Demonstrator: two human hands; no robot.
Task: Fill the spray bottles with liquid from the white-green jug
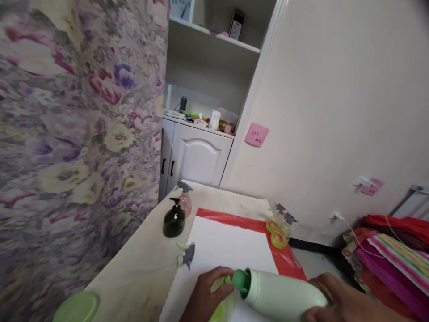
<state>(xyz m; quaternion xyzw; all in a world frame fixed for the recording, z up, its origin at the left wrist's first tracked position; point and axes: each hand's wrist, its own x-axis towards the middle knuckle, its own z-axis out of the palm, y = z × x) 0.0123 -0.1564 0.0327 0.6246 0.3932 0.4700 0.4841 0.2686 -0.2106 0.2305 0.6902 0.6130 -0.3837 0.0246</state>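
A floral curtain (67, 134) fills the left third of the head view, its lower folds blurred. Below it, at the bottom edge, a pale green lid (77, 307) lies on the cream desk (140, 268), cut off by the frame. Further along the desk stand a dark green pump bottle (174, 220) and, just behind it, a pink spray bottle (185, 200). A loose grey-and-green spray head (187, 256) lies at the left edge of a white cloth (224, 243), which covers most of a red sheet (284, 257).

At the bottom centre, the person's left hand (208, 293) wraps a yellow-green bottle (224, 304), fingers (219, 273) clamped round its upper part; the bottle's body runs out of frame and its shape is hard to read. Touching its top is the green neck of a pale green bottle (281, 295), held on its side above the cloth. The right hand (338, 299) grips that bottle's far end, fingers curled around it, though the palm and wrist are cut off at the lower edge.

Beyond the cloth, a yellow spray bottle (279, 229) lies tipped at the red sheet's far corner, near the wall. A pink note (256, 134) is stuck on the wall, its writing too small to read. Behind, a white cupboard (196, 154) carries small items that are blurred. At far right, a striped cloth (398, 257) lies over red fabric, partly out of view.
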